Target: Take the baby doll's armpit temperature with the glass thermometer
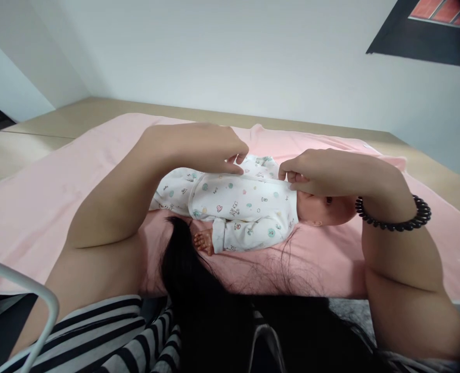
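Note:
A baby doll lies on its back on a pink cloth, its head to the right. It wears a white printed outfit. My left hand is over the front of the outfit near its middle, fingers curled, with a gap between thumb and fingers and nothing visible in it. My right hand is at the collar by the doll's neck, its fingers bent close together against the outfit's edge; what they hold, if anything, is hidden. One doll hand shows at the near sleeve.
The pink cloth covers a wooden table that meets a white wall. Long black hair hangs over the near edge. A white curved bar is at lower left, and a dark-framed window at upper right.

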Tool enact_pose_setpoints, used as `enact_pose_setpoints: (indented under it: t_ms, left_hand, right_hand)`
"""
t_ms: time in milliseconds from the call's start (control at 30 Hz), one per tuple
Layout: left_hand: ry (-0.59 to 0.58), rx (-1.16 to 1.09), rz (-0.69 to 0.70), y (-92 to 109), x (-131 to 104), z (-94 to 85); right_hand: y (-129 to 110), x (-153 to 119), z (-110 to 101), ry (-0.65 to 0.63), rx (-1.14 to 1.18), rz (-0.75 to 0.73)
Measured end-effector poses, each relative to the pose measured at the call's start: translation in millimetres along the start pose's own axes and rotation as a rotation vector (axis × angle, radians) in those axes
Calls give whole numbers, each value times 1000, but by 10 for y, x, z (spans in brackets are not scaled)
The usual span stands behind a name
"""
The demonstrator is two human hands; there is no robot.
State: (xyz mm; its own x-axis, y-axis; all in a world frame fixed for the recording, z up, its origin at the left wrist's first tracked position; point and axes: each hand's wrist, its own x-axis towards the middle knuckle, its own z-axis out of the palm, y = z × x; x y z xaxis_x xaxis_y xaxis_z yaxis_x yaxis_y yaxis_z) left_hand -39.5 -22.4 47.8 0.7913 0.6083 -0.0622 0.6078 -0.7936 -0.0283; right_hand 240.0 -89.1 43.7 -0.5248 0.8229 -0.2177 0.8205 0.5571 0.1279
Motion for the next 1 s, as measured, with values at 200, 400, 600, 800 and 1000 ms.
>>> enact_pose_setpoints:
  t_ms: [200, 400, 600, 800, 1000]
  left_hand:
    - [-27, 46, -9, 216, 28, -89]
    - [-19, 44, -12, 238, -37, -97]
    - [-6, 50, 23, 289, -63, -124]
    - [-16, 51, 40, 323, -67, -123]
    - [-8, 17, 59, 326, -57, -90]
  right_hand:
    - [-71, 39, 17, -51, -12, 15]
    - [-182, 69, 6, -74, -52, 18]
    - [-184, 89, 32, -111, -18, 38]
    - [-261, 131, 55, -114, -42, 94]
    - [-364, 141, 113, -72, -73, 94]
